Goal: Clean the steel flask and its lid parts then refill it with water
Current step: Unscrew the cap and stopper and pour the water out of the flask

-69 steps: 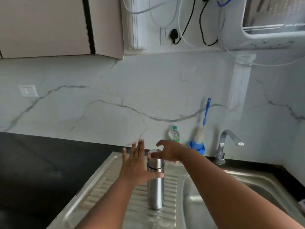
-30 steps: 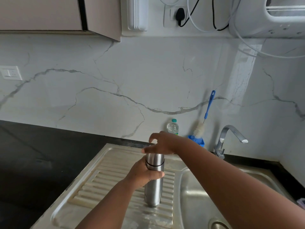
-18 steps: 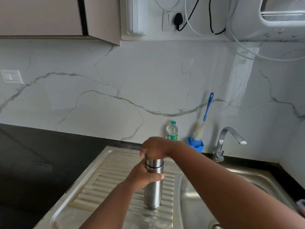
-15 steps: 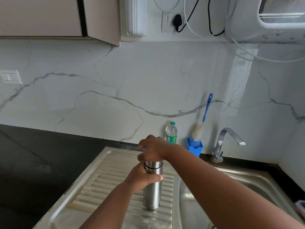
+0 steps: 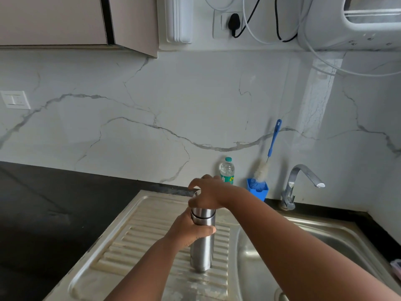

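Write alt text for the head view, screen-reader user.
A left hand grips a steel flask standing upright on a sink drainboard while the right hand covers its lid. Behind, against a marble wall, stand a plastic bottle, a bottle brush in a blue holder and a tap.

I see two bare forearms coming in from the bottom edge, with no sleeves on either of them as far as the view reaches. The left hand (image 5: 188, 232) and the right hand (image 5: 209, 193) wear no gloves. I make out no rings, watch or bands on the fingers or wrists that show. Both arms look slender, the right one larger in view.
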The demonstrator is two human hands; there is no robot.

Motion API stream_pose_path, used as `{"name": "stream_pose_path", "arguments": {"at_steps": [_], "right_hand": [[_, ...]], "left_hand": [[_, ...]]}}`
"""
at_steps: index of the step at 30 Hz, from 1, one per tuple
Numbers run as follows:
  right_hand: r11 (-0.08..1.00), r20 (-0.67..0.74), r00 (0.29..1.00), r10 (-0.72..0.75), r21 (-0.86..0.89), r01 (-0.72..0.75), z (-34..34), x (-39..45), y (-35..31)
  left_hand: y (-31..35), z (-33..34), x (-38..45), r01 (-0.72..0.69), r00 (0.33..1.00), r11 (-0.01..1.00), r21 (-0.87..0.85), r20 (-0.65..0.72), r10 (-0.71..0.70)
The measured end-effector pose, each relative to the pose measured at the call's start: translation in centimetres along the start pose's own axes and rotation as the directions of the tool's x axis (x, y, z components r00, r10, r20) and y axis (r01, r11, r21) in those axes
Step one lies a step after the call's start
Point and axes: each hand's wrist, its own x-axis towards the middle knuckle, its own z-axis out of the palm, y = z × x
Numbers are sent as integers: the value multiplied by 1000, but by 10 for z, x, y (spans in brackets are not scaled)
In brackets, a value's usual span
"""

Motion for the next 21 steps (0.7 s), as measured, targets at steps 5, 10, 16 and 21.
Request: {"name": "stream_pose_path", "arguments": {"at_steps": [5,10,16,21], "right_hand": [[973,-67,989,128,-186,-139,3,0,2],[995,-22,998,66,-73,-68,1,1,2],[1000,81,997,-14,-19,15,-9,0,0],[992,120,984,-129,22,127,-13,2,0]], "left_hand": [[0,0,0,2,1000,1000,-6,9,-2],[1,0,-2,4,1000,999,-36,-1,-4],[-1,-1,0,10,1000,1000,-29,12,-9],[-2,-2,1,-7,999,999,-41,32,9]]}}
